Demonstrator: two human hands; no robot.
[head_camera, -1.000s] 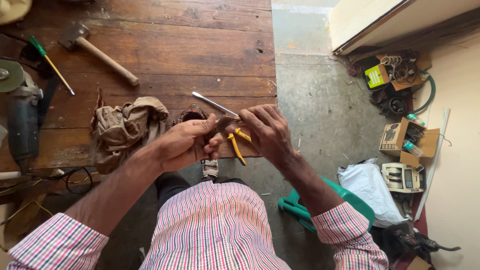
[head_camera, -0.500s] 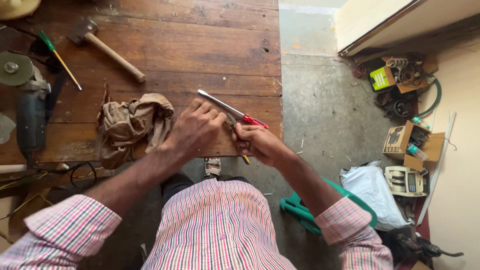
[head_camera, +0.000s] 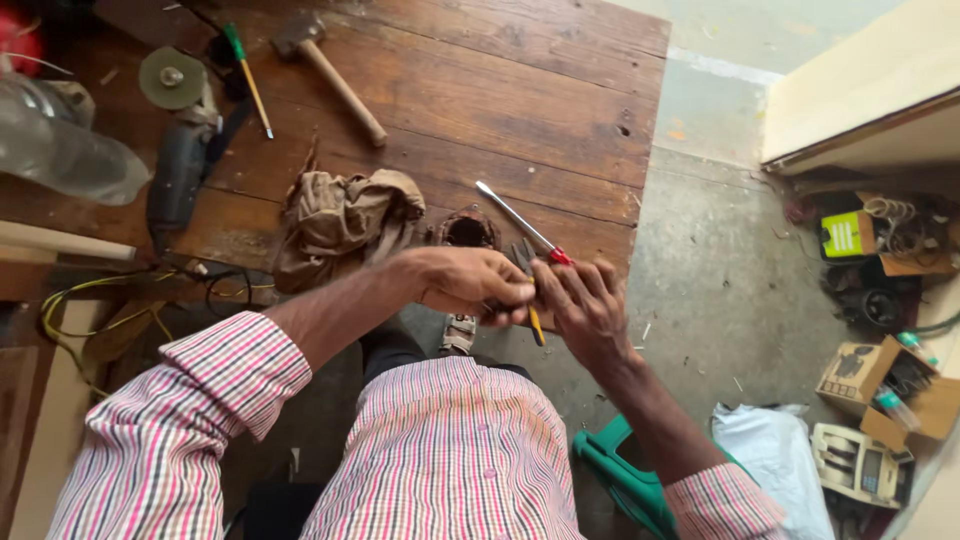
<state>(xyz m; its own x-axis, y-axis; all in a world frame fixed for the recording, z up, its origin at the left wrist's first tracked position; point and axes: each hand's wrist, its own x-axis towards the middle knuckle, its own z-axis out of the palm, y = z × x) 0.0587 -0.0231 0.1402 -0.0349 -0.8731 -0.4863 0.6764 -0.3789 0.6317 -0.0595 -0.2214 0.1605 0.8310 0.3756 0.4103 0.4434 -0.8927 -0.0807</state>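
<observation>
The dark brown plank workbench (head_camera: 480, 90) fills the upper left of the view; grey concrete floor (head_camera: 730, 280) lies to its right. On the bench, from large to small: a dark angle grinder with a grey-green disc (head_camera: 178, 150) at the left, a crumpled tan cloth (head_camera: 340, 222) near the front edge, a wooden-handled hammer (head_camera: 335, 72) further back, and a green-handled screwdriver (head_camera: 248, 80) beside the grinder disc. A round rusty ring-shaped part (head_camera: 467, 230) sits just right of the cloth, directly behind the hands. Cardboard boxes of small parts (head_camera: 885, 385) stand on the floor at the right.

The left hand (head_camera: 465, 283) is closed, fingers pinched around yellow-handled pliers (head_camera: 530, 300) at the front edge of the bench. The right hand (head_camera: 585, 305) is curled around a red-handled screwdriver with a long steel shaft (head_camera: 520, 225), which points up and left over the bench. The two hands touch; what the plier tips hold is hidden by the fingers.

Compared with half a second ago, the view has shifted so that the grinder and cloth appear further right, and the left hand now sits lower, exposing the ring-shaped part.
</observation>
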